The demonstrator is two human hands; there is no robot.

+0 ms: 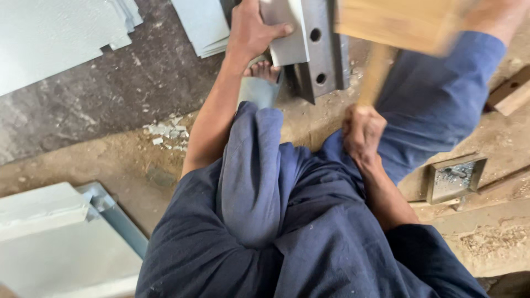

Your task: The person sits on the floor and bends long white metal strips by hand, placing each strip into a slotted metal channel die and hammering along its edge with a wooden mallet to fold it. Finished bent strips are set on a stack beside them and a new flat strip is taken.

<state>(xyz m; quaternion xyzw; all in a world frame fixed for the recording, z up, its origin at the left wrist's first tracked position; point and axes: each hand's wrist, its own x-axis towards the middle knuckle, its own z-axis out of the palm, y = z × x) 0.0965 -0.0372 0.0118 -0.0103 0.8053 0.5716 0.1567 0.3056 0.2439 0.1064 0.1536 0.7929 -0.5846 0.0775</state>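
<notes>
A flat pale-grey sheet-metal piece (285, 33) is gripped by the left hand (251, 33), pressed against a dark steel bar with round holes (320, 49). A blurred wooden mallet (395, 25) is clenched by the right hand (362, 132) above the dusty floor (138, 88).

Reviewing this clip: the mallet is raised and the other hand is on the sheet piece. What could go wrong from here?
1. The left hand grips the grey metal sheet piece right on the steel bar with holes, so a stray blow from the wooden mallet in the right hand could hit its fingers.
2. The bare toes sit beside the bar, exposed to a slip or falling metal.
</notes>
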